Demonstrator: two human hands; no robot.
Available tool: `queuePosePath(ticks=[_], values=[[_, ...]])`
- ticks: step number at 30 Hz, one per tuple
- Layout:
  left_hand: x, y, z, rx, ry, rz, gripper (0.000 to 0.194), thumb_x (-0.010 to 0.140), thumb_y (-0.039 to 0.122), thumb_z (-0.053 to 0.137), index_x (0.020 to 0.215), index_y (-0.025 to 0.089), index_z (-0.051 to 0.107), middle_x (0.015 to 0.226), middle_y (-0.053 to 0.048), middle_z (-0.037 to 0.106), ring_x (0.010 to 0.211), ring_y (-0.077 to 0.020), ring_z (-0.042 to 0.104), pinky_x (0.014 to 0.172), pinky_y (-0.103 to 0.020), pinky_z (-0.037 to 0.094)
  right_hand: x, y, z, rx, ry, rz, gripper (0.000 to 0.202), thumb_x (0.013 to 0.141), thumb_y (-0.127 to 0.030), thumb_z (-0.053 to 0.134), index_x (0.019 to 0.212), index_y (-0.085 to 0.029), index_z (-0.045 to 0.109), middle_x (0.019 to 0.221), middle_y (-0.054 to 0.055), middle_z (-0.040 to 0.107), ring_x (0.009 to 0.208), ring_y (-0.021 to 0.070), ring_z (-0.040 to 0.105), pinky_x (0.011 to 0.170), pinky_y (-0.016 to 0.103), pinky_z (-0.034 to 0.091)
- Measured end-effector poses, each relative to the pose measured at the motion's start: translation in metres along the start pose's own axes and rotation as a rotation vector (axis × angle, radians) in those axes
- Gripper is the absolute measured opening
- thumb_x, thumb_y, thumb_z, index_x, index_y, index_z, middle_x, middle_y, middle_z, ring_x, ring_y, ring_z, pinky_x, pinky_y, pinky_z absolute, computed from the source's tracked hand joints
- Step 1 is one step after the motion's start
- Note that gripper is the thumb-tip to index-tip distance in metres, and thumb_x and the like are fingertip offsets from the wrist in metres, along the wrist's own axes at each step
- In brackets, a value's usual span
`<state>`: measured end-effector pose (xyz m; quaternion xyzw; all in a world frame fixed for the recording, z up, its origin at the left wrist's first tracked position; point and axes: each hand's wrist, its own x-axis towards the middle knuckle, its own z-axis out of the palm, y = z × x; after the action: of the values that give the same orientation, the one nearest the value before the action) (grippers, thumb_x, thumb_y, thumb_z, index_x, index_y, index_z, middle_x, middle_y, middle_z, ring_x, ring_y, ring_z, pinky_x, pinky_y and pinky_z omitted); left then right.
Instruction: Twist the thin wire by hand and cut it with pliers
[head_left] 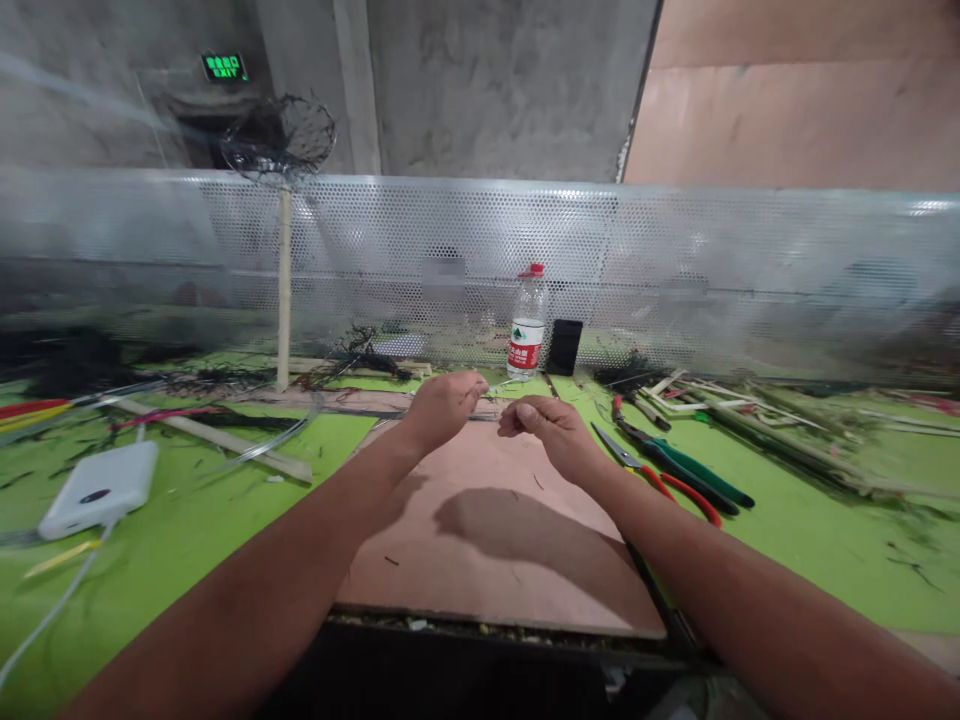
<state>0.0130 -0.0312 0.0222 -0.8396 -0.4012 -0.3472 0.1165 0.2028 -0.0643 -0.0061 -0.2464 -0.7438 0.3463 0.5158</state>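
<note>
My left hand [448, 405] is over the far part of a pinkish wooden board [480, 560], its fingers curled together near a thin strand. What it grips is too small to make out. Just to its right, my right hand [546, 425] has its thumb pressed against bent fingers, and anything between them is hidden. A gap separates the two hands. Beyond them stands a plastic bottle [527, 325] with a red cap, beside an upright black phone [565, 348]. Scissors with red handles [660, 480] and green-handled pliers [694, 475] lie right of the board.
On the left are a white device [101, 488] with a cable, a wooden strip [217, 437] and an upright stick [284, 290] topped with dark wire mesh. Plant stems [795, 440] lie at right. A perforated metal screen [360, 240] runs along the back.
</note>
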Motion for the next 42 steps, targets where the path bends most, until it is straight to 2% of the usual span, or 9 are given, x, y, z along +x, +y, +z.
queuePosePath(ticks=[6, 13, 17, 21, 24, 27, 30, 34, 42], values=[[0.001, 0.009, -0.004, -0.221, 0.014, -0.174, 0.032, 0.087, 0.034, 0.036, 0.067, 0.018, 0.054, 0.059, 0.001, 0.055, 0.058, -0.0122, 0.049, 0.055, -0.024, 0.031, 0.000, 0.009, 0.001, -0.533, -0.107, -0.255, 0.026, 0.090, -0.033, 0.042, 0.086, -0.018, 0.064, 0.084, 0.007, 0.065, 0.080, 0.0158, 0.059, 0.076, 0.030, 0.046], [-0.002, 0.015, -0.006, -0.418, 0.054, -0.174, 0.035, 0.087, 0.038, 0.034, 0.065, 0.017, 0.051, 0.056, 0.002, 0.050, 0.055, -0.0107, 0.045, 0.054, -0.023, 0.033, 0.012, 0.034, 0.000, -0.744, -0.141, -0.355, 0.023, 0.089, -0.027, 0.046, 0.096, -0.018, 0.066, 0.094, 0.009, 0.068, 0.087, 0.0182, 0.062, 0.081, 0.032, 0.048], [-0.001, 0.013, -0.009, -0.321, 0.056, -0.149, 0.033, 0.086, 0.037, 0.037, 0.069, 0.016, 0.056, 0.060, 0.001, 0.053, 0.057, -0.0113, 0.046, 0.053, -0.023, 0.032, 0.013, 0.036, -0.003, -0.798, -0.171, -0.400, 0.027, 0.086, -0.020, 0.050, 0.110, -0.021, 0.063, 0.103, 0.009, 0.067, 0.096, 0.0197, 0.061, 0.086, 0.035, 0.048], [-0.002, 0.012, -0.011, -0.158, 0.097, -0.098, 0.029, 0.084, 0.034, 0.042, 0.070, 0.017, 0.060, 0.065, -0.001, 0.059, 0.060, -0.0115, 0.049, 0.056, -0.024, 0.031, 0.008, 0.029, -0.010, -0.854, -0.290, -0.414, 0.053, 0.080, -0.003, 0.040, 0.127, -0.026, 0.050, 0.115, 0.006, 0.062, 0.103, 0.0173, 0.058, 0.088, 0.034, 0.047], [-0.002, 0.010, -0.012, -0.065, 0.123, -0.068, 0.027, 0.083, 0.033, 0.044, 0.071, 0.017, 0.063, 0.067, -0.001, 0.062, 0.061, -0.0115, 0.050, 0.056, -0.024, 0.031, 0.005, 0.024, -0.017, -0.896, -0.173, -0.355, 0.061, 0.076, -0.001, 0.037, 0.132, -0.025, 0.044, 0.111, 0.005, 0.064, 0.091, 0.0161, 0.061, 0.082, 0.032, 0.048], [-0.002, 0.007, -0.013, 0.010, 0.126, -0.056, 0.025, 0.082, 0.030, 0.045, 0.070, 0.017, 0.063, 0.066, -0.001, 0.062, 0.061, -0.0117, 0.050, 0.055, -0.024, 0.030, 0.005, 0.020, -0.024, -0.889, 0.123, -0.277, 0.053, 0.076, -0.005, 0.041, 0.126, -0.022, 0.049, 0.095, 0.004, 0.068, 0.074, 0.0158, 0.062, 0.072, 0.030, 0.048], [-0.002, 0.007, -0.011, 0.049, 0.114, -0.023, 0.023, 0.081, 0.027, 0.045, 0.070, 0.018, 0.063, 0.067, -0.001, 0.063, 0.061, -0.0113, 0.050, 0.056, -0.024, 0.030, 0.008, 0.015, -0.027, -0.834, 0.293, -0.329, 0.037, 0.079, -0.012, 0.047, 0.114, -0.020, 0.056, 0.094, 0.006, 0.067, 0.082, 0.0183, 0.060, 0.077, 0.033, 0.046], [-0.004, 0.010, -0.007, 0.097, 0.098, 0.059, 0.023, 0.082, 0.027, 0.044, 0.073, 0.018, 0.064, 0.069, -0.002, 0.064, 0.063, -0.0120, 0.052, 0.057, -0.023, 0.030, 0.012, 0.015, -0.024, -0.725, 0.174, -0.339, 0.024, 0.081, -0.031, 0.056, 0.101, -0.021, 0.063, 0.102, 0.008, 0.064, 0.098, 0.0213, 0.055, 0.087, 0.036, 0.041], [-0.007, 0.011, -0.002, 0.138, 0.032, 0.146, 0.026, 0.084, 0.033, 0.045, 0.080, 0.020, 0.067, 0.072, -0.003, 0.067, 0.069, -0.0152, 0.058, 0.060, -0.025, 0.035, 0.013, 0.021, -0.021, -0.302, 0.042, 0.100, 0.032, 0.081, -0.042, 0.052, 0.061, -0.017, 0.054, 0.061, -0.001, 0.053, 0.061, 0.0117, 0.047, 0.061, 0.025, 0.037]])
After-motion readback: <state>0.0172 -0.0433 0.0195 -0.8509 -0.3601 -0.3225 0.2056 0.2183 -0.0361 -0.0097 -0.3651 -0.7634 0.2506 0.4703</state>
